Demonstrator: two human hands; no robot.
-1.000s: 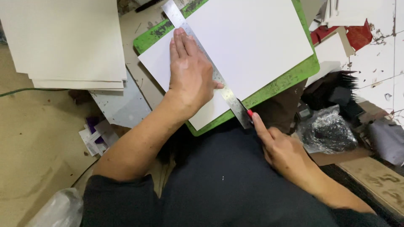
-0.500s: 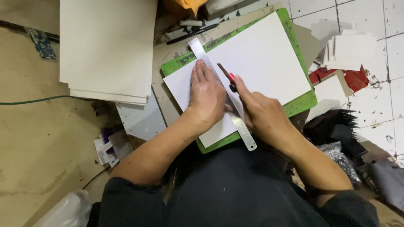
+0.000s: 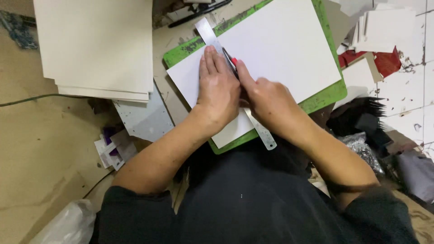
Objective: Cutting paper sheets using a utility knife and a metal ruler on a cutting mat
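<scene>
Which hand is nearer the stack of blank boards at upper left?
Left. The left hand presses the ruler, on the side toward the stack of boards; the right hand works the knife farther off.

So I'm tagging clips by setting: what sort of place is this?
Probably a small craft or paper-cutting workshop, worked at floor level. A green cutting mat carries a white sheet under a metal ruler, a stack of cream boards lies alongside, and offcuts litter stained tiles.
</scene>
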